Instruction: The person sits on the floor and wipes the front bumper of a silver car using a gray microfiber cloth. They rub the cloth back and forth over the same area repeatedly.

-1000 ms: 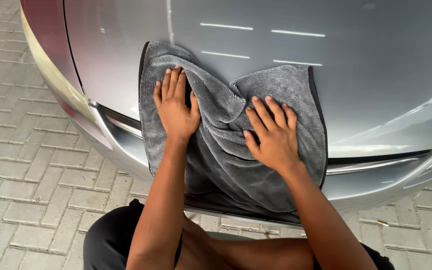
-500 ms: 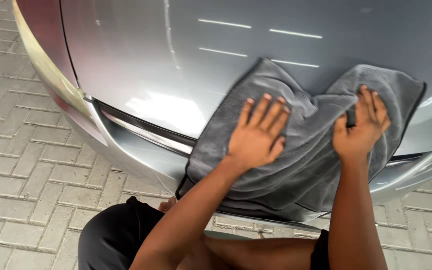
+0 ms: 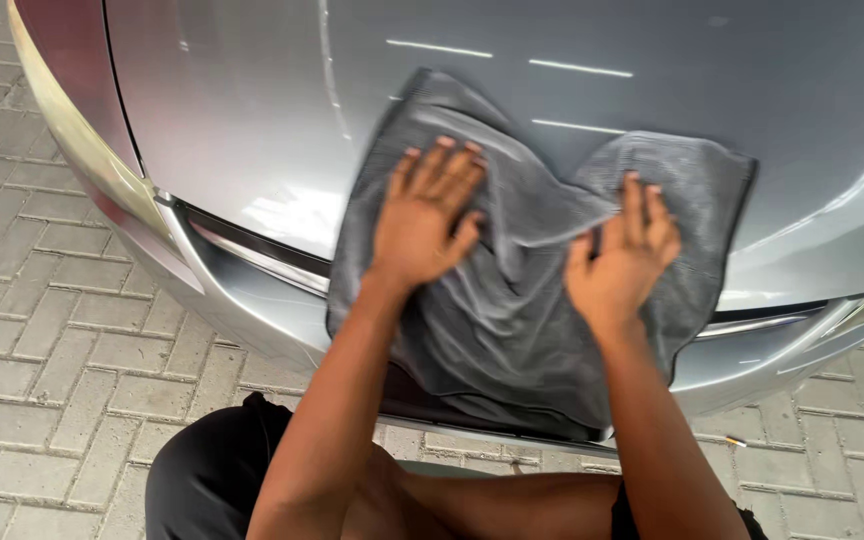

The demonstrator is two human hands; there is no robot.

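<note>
A large grey microfibre cloth (image 3: 512, 300) lies spread over the front of a silver car (image 3: 252, 120), draped from the bonnet down over the bumper. My left hand (image 3: 427, 215) presses flat on the cloth's upper left part, fingers spread. On the right half of the cloth rests my right hand (image 3: 622, 255), also flat with fingers apart. Both palms push the cloth against the paint. The cloth's lower edge hangs over the dark grille opening.
A chrome trim strip (image 3: 252, 250) runs along the bonnet edge left of the cloth. Grey paving bricks (image 3: 42, 350) cover the ground around the car. My knees in dark trousers (image 3: 212, 470) are below the bumper.
Both hands slid the cloth to the right across the bonnet, then back a little to the left. The cloth now sits between its two earlier positions.
</note>
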